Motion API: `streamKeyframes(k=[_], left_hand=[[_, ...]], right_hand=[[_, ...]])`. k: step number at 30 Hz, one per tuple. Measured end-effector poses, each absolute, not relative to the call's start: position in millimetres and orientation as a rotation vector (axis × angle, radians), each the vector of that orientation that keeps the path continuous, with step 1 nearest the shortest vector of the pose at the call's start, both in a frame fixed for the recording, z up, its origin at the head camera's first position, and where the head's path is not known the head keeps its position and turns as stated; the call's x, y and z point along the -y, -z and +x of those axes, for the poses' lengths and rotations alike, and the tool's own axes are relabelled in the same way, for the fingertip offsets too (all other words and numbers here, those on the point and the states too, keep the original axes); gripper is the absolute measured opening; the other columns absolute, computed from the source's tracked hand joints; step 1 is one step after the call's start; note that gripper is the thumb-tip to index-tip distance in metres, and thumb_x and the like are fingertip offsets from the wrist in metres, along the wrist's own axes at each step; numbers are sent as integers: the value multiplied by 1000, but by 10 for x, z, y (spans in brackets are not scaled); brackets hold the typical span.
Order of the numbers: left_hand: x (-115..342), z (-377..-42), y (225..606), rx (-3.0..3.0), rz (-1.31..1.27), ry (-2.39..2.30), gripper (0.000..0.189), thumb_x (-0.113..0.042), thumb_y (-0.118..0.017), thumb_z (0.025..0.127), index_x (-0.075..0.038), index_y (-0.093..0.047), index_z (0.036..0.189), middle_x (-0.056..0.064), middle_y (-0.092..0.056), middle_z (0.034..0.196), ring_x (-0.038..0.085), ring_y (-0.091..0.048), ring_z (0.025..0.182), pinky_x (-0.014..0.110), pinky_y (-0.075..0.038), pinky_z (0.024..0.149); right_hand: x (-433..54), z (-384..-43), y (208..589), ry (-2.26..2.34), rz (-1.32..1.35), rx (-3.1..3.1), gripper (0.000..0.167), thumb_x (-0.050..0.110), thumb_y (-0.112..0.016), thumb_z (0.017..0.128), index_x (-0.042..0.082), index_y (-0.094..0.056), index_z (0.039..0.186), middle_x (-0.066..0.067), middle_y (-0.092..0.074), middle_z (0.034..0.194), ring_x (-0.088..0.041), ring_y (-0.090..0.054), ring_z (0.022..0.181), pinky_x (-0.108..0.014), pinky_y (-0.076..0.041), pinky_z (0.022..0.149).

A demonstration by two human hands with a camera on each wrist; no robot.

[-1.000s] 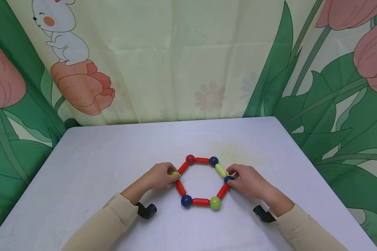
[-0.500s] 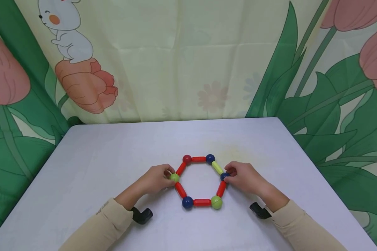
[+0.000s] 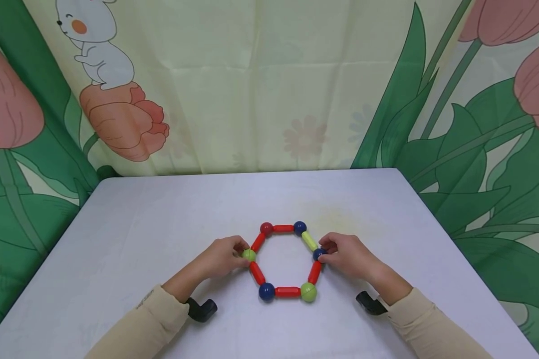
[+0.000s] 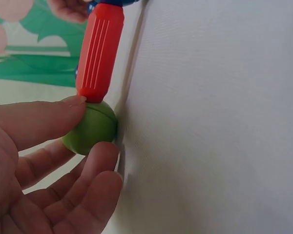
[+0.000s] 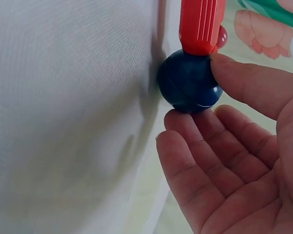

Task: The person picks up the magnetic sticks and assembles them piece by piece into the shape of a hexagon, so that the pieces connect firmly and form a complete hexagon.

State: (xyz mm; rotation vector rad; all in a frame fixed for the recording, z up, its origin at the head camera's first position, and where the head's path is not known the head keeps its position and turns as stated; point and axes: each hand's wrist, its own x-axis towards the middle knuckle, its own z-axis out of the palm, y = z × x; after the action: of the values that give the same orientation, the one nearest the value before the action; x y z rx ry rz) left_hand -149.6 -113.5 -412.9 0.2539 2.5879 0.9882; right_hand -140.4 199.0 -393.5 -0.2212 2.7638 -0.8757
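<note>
A hexagonal ring of balls and short rods lies flat on the white table (image 3: 197, 209). My left hand (image 3: 226, 255) pinches the green ball (image 3: 249, 256) at the ring's left corner, thumb on one side and fingertips on the other. Opposite it, my right hand (image 3: 348, 254) holds a dark blue ball (image 5: 188, 80) between thumb and fingers. Around the ring are a red ball (image 3: 266, 229), a far blue ball (image 3: 300, 228), a near blue ball (image 3: 266, 292) and a near green ball (image 3: 308, 292). One rod is yellow-green (image 3: 309, 241); the others, such as the near rod (image 3: 287, 292), are red.
A printed curtain (image 3: 260, 99) with a rabbit and tulips hangs behind and beside the table. Black curved pieces, the left one (image 3: 202, 310) and the right one (image 3: 371, 303), stick out at the sleeve cuffs.
The ring and both hands have moved a little to the left on the table. The left fingers now cover less of the green ball. The head view has shifted slightly.
</note>
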Motion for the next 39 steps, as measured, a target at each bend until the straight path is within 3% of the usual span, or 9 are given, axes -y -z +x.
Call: streamKeyframes(k=[6, 14, 23, 29, 34, 39], left_hand=[[1193, -1464, 4110, -2555, 336, -968, 37, -18, -81, 85, -9, -64, 117, 1, -61, 98, 17, -57, 82, 29, -54, 67], [1227, -1508, 4059, -2520, 409, -965, 36, -15, -79, 87, -13, -64, 120, -1, -62, 102, 18, -58, 95, 34, -55, 80], [1167, -1508, 4098, -2556, 365, -1017, 36, -13, -77, 88, -13, -60, 120, 1, -63, 104, 18, -59, 92, 31, -56, 73], [1127, -1503, 4114, -2588, 374, -1021, 34, -13, -76, 90, -13, -61, 121, 3, -64, 106, 19, -61, 95, 32, -57, 74], [1159, -1516, 4111, -2564, 481, -951, 42, -14, -73, 92, -16, -60, 132, 5, -60, 114, 20, -59, 97, 33, -56, 77], [1187, -1594, 4065, -2462, 557, -796, 54, -10, -69, 92, -27, -56, 142, 7, -49, 121, 19, -54, 98, 33, -55, 78]], right_hand=[[-1981, -1393, 3931, 884, -247, -2760, 36, 12, -79, 86, 5, -65, 119, -2, -65, 100, -17, -61, 92, -34, -57, 80], [-1966, -1438, 3967, 892, -252, -2764, 36, 11, -78, 87, 5, -65, 120, -3, -66, 105, -19, -63, 97, -35, -57, 83], [-1975, -1435, 3948, 890, -264, -2763, 34, 10, -77, 88, 5, -66, 119, -3, -66, 104, -19, -63, 97, -36, -56, 84], [-1970, -1437, 3948, 902, -249, -2752, 35, 11, -77, 88, 5, -65, 120, -3, -67, 105, -19, -63, 97, -37, -56, 84], [-1970, -1445, 3957, 897, -249, -2746, 35, 11, -77, 89, 6, -65, 121, -4, -67, 107, -20, -64, 99, -36, -56, 84], [-1956, -1455, 3977, 907, -212, -2728, 37, 15, -78, 88, 7, -65, 122, -3, -66, 106, -19, -63, 95, -34, -57, 80]])
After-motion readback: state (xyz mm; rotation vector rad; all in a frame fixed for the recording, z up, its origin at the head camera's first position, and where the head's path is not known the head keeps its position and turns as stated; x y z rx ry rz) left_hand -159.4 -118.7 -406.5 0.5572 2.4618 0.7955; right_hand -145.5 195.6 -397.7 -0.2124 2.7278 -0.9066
